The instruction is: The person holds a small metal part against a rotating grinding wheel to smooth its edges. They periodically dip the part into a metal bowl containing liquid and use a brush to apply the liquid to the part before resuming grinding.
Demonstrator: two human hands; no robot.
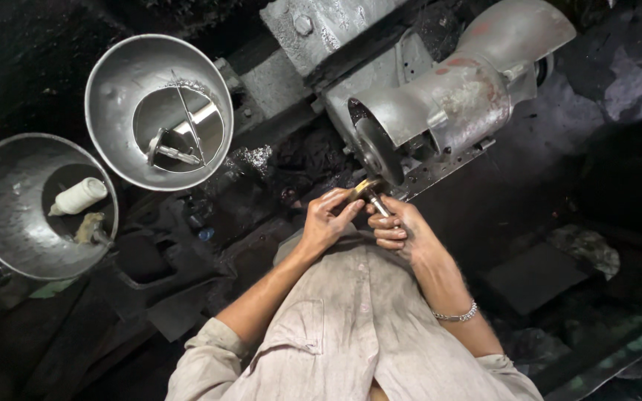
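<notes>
Head view: both hands meet at the grinder wheel (pixel 377 151), mid-frame. Left hand (pixel 328 219) has fingers curled w/ thumb and fingertips pinching the brass end of a small metal part (pixel 369 191). Right hand (pixel 399 226) is closed round the part's steel shaft from below, fingers folded tight. Part sits between the two hands, tip touching or just at the wheel's lower rim; can't tell which. Wheel is mounted on a grey grinder motor (pixel 469 93) w/ reddish stains, bolted to a perforated plate (pixel 440 167). Silver bracelet (pixel 456 315) on right wrist.

Left side: two metal bowls. Upper bowl (pixel 113 89) holds thin metal pieces. Lower bowl (pixel 1 215), at the left edge, holds a white spool (pixel 79 197) and a dirty brush-like piece (pixel 89 226). Floor round everything is dark and grimy.
</notes>
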